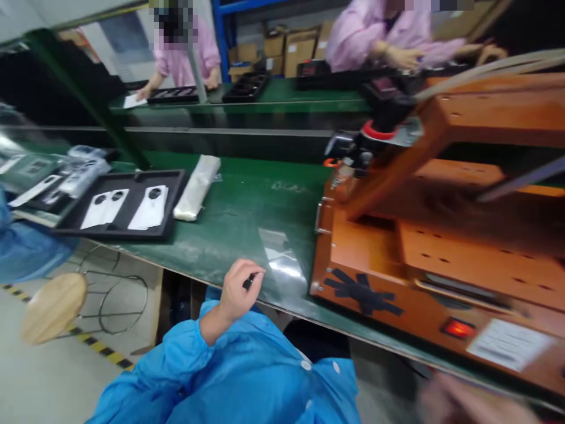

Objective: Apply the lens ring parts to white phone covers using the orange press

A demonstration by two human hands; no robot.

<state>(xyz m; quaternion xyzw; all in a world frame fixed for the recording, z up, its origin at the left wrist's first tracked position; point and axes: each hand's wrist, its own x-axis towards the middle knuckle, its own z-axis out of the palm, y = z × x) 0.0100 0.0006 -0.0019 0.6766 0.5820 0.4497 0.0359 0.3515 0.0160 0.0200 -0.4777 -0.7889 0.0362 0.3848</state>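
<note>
My left hand, in a blue sleeve, hovers at the near edge of the green bench. Its fingers are pinched on a small dark object that I cannot name. A clear plastic film lies on the bench just right of that hand. My right hand shows only as a blur at the bottom right, below the orange machine; its fingers cannot be read. A black tray with white phone back covers sits at the left.
A wrapped white bundle lies beside the tray. More trays and bagged parts sit far left. A wooden stool stands on the floor. Two people in pink coats work at the far bench with black trays.
</note>
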